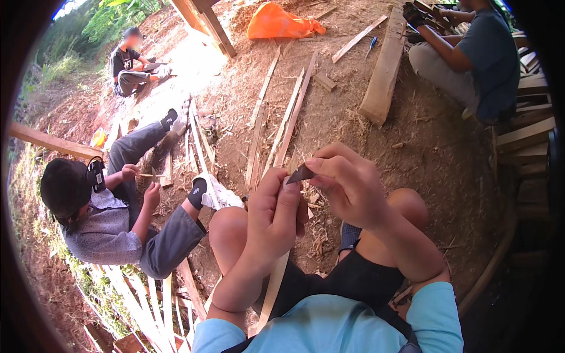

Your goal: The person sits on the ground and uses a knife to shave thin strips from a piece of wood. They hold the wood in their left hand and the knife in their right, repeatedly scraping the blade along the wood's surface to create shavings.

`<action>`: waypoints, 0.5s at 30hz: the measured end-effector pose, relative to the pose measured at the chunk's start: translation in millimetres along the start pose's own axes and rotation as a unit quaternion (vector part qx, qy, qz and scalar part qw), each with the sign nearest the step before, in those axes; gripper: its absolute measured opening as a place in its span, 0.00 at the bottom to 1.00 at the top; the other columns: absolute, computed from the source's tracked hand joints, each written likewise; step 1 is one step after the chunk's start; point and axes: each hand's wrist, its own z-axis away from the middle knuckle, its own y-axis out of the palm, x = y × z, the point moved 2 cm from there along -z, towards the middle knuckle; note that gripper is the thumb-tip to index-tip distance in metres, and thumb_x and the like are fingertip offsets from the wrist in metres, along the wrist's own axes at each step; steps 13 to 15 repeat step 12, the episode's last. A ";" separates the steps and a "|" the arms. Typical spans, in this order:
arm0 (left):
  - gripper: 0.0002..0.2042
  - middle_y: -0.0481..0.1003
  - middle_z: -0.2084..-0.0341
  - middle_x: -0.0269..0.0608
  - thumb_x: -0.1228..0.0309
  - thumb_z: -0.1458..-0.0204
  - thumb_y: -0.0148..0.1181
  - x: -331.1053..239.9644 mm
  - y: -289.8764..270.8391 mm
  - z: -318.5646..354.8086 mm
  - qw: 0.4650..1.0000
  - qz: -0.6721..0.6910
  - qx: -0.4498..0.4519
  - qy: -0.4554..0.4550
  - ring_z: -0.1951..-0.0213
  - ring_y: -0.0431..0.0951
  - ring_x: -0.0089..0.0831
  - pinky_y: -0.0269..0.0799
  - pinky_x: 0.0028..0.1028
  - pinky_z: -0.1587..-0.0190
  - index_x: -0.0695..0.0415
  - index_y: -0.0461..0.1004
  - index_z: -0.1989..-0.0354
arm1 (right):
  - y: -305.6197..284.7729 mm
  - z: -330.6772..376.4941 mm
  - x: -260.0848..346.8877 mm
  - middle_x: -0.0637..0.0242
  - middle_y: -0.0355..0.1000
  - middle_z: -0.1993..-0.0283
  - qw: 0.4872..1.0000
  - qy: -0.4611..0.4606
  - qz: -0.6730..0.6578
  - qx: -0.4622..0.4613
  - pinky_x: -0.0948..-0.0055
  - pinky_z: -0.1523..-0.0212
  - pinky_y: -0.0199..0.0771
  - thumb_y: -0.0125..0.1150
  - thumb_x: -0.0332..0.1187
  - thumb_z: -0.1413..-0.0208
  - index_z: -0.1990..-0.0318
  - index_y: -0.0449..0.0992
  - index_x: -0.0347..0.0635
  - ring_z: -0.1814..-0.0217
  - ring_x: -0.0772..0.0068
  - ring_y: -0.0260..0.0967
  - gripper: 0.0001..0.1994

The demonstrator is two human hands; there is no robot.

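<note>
In front of my knees, both hands are raised close together. My right hand is closed, pinching a dark, pointed blade whose handle, if any, is hidden. The blade's tip reaches my left thumb. My left hand is closed around a thin, pale wooden strip. Below the hand, the strip runs down across my lap. A short piece of its upper end seems to show above my fingers, beside the blade; the fingers cover the part between.
Wooden strips and shavings lie on the dirt ahead. A thick beam, a blue-handled tool and an orange bag are farther off. People sit at left, far left and right. Timber is stacked at right.
</note>
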 end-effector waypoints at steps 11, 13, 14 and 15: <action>0.11 0.69 0.86 0.35 0.64 0.38 0.41 -12.8 -10.6 11.9 0.995 0.083 0.049 -0.038 0.89 0.64 0.16 0.58 0.15 0.87 0.59 0.66 0.64 | -12.4 -1.4 -3.7 0.60 0.70 0.68 0.991 -0.014 -0.010 -0.131 0.75 0.74 0.69 0.54 0.31 0.41 0.60 0.69 0.36 0.72 0.73 0.70 0.08; 0.11 0.69 0.86 0.35 0.64 0.38 0.41 -12.9 -11.1 11.8 0.993 0.099 0.049 -0.047 0.90 0.63 0.16 0.58 0.15 0.88 0.59 0.66 0.64 | -6.9 3.2 3.8 0.59 0.71 0.67 0.996 -0.025 -0.029 -0.084 0.75 0.74 0.69 0.55 0.30 0.42 0.60 0.69 0.36 0.72 0.71 0.71 0.07; 0.11 0.69 0.86 0.35 0.64 0.38 0.41 -12.9 -11.1 11.8 0.993 0.099 0.049 -0.047 0.90 0.63 0.16 0.58 0.15 0.88 0.59 0.66 0.64 | -6.9 3.2 3.8 0.59 0.71 0.67 0.996 -0.025 -0.029 -0.084 0.75 0.74 0.69 0.55 0.30 0.42 0.60 0.69 0.36 0.72 0.71 0.71 0.07; 0.11 0.69 0.86 0.35 0.64 0.38 0.41 -12.9 -11.1 11.8 0.993 0.099 0.049 -0.047 0.90 0.63 0.16 0.58 0.15 0.88 0.59 0.66 0.64 | -6.9 3.2 3.8 0.59 0.71 0.67 0.996 -0.025 -0.029 -0.084 0.75 0.74 0.69 0.55 0.30 0.42 0.60 0.69 0.36 0.72 0.71 0.71 0.07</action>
